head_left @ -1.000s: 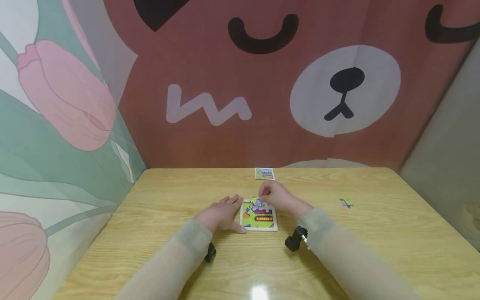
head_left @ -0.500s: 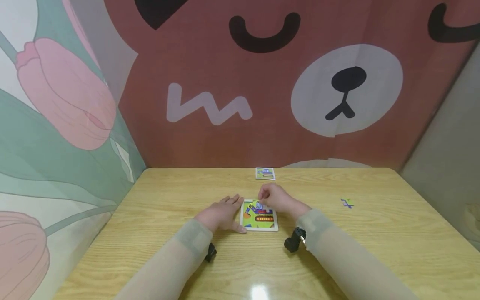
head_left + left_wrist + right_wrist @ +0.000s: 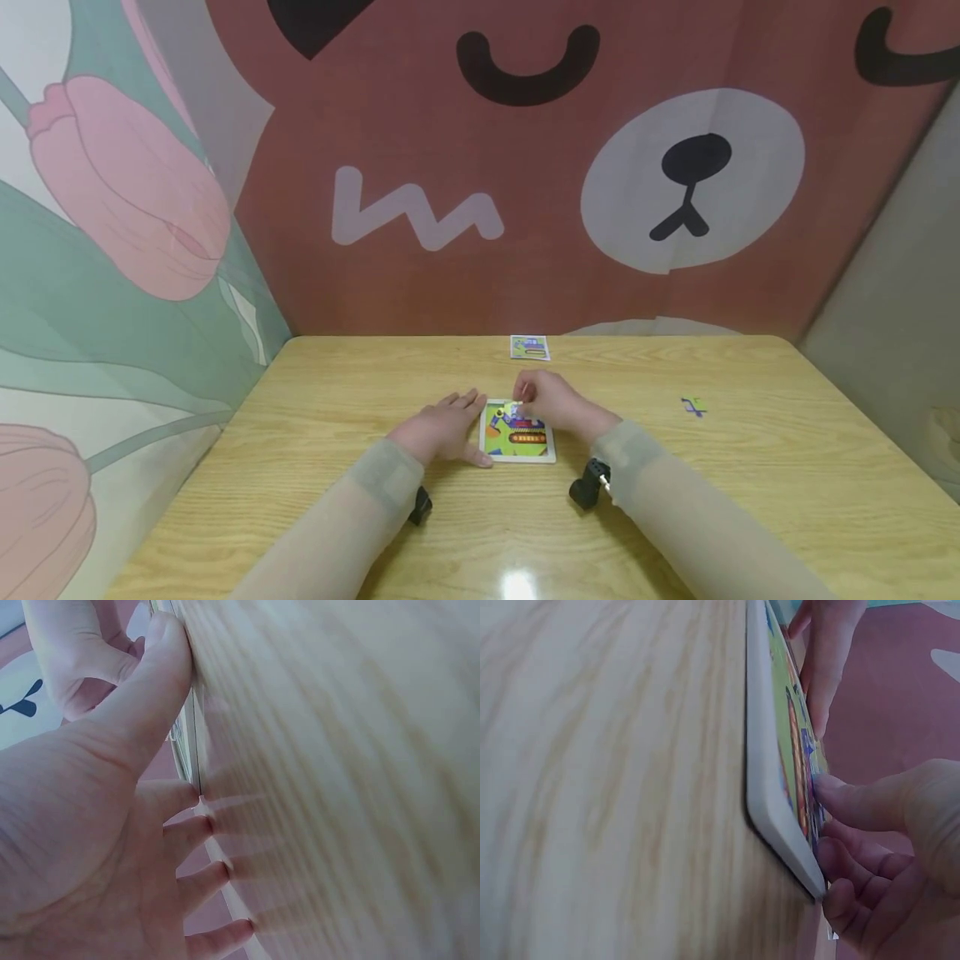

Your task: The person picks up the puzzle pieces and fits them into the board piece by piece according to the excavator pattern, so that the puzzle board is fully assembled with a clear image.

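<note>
A jigsaw puzzle in a white frame tray (image 3: pixel 519 459) lies on the table, its picture a purple digger with orange tracks on green. My left hand (image 3: pixel 441 429) rests along the tray's left side, thumb at the near corner and fingers spread on the table; in the left wrist view the thumb (image 3: pixel 166 664) presses the tray's edge. At the picture's upper part, my right hand (image 3: pixel 557 400) pinches a puzzle piece (image 3: pixel 513 409), mostly hidden by the fingers. The right wrist view has the right thumb (image 3: pixel 847 801) right at the puzzle's surface.
A small card (image 3: pixel 530 347) with the same digger picture lies near the table's back edge. Loose green and purple puzzle pieces (image 3: pixel 693 407) lie to the right. A patterned curtain (image 3: pixel 420 283) stands behind the table. Black wrist cameras (image 3: pixel 588 486) hang under the forearms.
My right hand has lowered slightly toward me, and the puzzle piece has shifted from the tray's top edge into the upper picture area. My left hand has stayed in place.
</note>
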### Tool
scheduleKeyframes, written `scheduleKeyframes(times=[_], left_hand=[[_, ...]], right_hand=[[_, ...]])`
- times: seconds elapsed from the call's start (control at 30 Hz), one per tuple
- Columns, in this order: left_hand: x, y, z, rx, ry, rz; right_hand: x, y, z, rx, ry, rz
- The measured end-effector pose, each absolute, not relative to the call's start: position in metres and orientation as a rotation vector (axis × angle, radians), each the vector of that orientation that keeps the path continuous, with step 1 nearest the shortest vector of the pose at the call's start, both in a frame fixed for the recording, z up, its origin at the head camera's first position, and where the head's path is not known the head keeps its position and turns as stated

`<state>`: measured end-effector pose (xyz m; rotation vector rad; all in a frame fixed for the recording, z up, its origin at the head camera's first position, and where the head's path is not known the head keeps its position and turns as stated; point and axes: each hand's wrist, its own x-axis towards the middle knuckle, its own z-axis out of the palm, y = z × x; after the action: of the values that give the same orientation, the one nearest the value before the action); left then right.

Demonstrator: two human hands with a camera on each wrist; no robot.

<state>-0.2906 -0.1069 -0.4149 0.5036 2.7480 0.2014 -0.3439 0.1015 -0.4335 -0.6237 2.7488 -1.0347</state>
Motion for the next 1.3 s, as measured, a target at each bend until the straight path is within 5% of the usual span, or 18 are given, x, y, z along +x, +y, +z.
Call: scheduleKeyframes(times=[0.7,1.3], left_hand=[[-0.291,-0.107,-0.416,0.494,2.748,0.188],[-0.289,-0.108,-0.418,0.52,2.746,0.245]], right_hand=[[-0.338,0.115,-0.42,-0.65,2.651,-1.011],[-0.356,0.235,-0.393,-0.622,2.866,-0.964]])
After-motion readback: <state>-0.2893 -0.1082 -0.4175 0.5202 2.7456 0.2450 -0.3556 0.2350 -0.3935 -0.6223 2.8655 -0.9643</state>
